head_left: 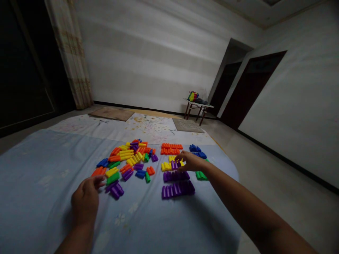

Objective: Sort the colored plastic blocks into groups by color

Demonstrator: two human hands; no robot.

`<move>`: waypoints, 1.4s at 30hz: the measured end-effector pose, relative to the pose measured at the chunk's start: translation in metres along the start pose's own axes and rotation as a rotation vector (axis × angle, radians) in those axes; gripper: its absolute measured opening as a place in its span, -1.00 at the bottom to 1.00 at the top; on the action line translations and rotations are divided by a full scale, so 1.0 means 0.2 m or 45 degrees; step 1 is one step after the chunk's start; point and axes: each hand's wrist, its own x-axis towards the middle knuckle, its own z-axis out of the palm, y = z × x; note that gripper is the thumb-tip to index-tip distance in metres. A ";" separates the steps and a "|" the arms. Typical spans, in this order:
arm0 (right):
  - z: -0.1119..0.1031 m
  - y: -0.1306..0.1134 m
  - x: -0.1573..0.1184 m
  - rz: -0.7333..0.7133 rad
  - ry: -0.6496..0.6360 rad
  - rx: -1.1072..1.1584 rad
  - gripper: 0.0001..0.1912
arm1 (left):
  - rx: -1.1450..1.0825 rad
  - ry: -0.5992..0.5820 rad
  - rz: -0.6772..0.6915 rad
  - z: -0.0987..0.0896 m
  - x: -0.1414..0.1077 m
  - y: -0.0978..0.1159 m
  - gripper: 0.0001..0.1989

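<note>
Small bullet-shaped plastic pieces lie in a mixed pile (129, 157) on the bedsheet, in orange, yellow, green, blue and purple. My left hand (86, 197) rests at the pile's near left edge, fingers loosely bent and apart, holding nothing that I can see. Close to its fingertips are a green piece (113, 178) and a purple piece (116, 191). My right hand (192, 162) pinches a purple piece (174, 164) above a yellow row (166, 167). Just nearer are two purple rows (178, 189); farther off, two orange rows (171, 150). My right hand partly covers the yellow pieces.
Blue pieces (197, 151) and green pieces (201, 175) are grouped right of my right hand, partly behind the forearm. Two flat boards, one brown (111, 113) and one grey (188, 125), lie at the sheet's far side. A small table (198, 103) stands by the wall.
</note>
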 end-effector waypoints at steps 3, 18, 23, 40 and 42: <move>0.03 -0.04 -0.07 0.024 -0.023 0.059 -0.51 | 0.003 0.000 -0.007 0.00 0.00 0.00 -0.72; 0.26 -0.21 -0.17 -0.138 -0.050 -0.106 -0.41 | 0.029 -0.018 -0.033 0.00 -0.03 0.06 -0.73; 0.25 -0.23 -0.19 -0.117 -0.061 -0.090 -0.40 | 0.013 -0.029 -0.026 -0.01 -0.03 0.04 -0.72; 0.21 -0.37 0.09 -0.215 0.072 0.011 -0.63 | 0.004 -0.010 0.066 -0.01 -0.01 0.00 -0.69; 0.23 -0.38 0.17 -0.247 0.047 -0.015 -0.60 | -0.007 -0.015 0.070 -0.01 -0.01 0.00 -0.70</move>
